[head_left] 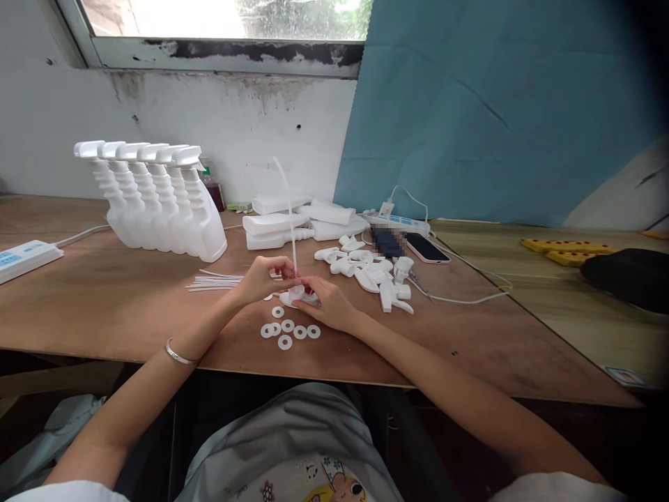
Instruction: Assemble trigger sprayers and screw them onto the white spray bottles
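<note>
Between my hands a white spray trigger head [293, 296] rests low over the table, with a long thin plastic dip tube [290, 223] standing up out of it, bent at the top. My left hand [269, 279] pinches the tube near its lower end. My right hand [327, 301] is closed around the trigger head, partly hiding it. In front of my hands lie several flat white ring washers [287, 325]. Beside my left wrist is a bundle of loose dip tubes [212, 282]. To the right sits a heap of white trigger heads [366, 265].
Several white spray bottles with heads [162, 202] stand in a row at the back left. More white bottles [277, 226] lie behind my hands. Phones [427, 247], a power strip [400, 223] and a trailing white cable [470, 301] are at the right. Another power strip [26, 258] lies far left.
</note>
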{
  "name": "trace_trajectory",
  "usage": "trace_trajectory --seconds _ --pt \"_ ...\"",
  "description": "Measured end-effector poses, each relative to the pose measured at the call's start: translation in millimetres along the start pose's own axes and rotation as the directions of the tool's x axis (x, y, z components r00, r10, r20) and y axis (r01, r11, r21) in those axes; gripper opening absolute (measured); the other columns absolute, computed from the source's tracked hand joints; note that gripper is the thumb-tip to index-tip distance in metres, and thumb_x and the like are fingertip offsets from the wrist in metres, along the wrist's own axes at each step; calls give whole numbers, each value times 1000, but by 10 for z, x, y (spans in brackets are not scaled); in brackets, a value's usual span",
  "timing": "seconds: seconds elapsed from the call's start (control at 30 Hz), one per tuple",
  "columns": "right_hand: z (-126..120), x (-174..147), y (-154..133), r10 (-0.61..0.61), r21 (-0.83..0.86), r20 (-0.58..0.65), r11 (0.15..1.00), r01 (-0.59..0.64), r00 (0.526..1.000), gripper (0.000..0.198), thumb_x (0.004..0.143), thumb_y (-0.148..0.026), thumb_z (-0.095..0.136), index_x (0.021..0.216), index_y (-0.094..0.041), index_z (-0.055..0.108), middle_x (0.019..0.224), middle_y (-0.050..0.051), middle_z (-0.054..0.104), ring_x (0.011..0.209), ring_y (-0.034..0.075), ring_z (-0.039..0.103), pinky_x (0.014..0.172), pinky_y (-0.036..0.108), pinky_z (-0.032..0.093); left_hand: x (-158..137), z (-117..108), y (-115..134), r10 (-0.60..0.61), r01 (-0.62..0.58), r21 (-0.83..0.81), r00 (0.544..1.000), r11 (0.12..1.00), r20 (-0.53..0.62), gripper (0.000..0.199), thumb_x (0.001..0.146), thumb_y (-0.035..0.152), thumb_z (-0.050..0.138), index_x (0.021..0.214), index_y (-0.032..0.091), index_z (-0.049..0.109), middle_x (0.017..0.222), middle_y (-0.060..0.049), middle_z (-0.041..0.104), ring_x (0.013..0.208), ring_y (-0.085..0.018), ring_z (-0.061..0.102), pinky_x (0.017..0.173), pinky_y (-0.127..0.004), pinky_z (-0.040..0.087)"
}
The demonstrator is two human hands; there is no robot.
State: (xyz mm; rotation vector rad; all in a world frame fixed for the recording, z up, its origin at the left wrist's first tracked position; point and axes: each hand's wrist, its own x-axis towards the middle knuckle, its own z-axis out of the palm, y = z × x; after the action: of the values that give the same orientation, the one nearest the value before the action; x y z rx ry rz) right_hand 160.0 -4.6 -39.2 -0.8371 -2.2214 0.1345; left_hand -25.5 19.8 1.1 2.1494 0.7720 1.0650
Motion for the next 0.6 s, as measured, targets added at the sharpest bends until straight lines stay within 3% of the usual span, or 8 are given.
trace_trajectory --seconds 0.3,0.6 --pt "32 2 19 -13 -7 -27 1000 13 1000 27 79 -37 57 96 -16 52 82 7 62 75 19 59 66 32 50 57 17 -31 -47 55 -83 995 995 88 19 68 29 66 70 14 55 58 0 58 52 -8 48 51 -22 37" --pt "45 -1 31 -12 0 -27 1000 12 1000 28 80 -38 56 97 -17 52 85 8 63 78 20 60 68 33 50 53 -10 -56 -61 75 -109 990 991 127 23 67 31 67 70 13 54 59 -1 58 53 -8 49 49 -21 38"
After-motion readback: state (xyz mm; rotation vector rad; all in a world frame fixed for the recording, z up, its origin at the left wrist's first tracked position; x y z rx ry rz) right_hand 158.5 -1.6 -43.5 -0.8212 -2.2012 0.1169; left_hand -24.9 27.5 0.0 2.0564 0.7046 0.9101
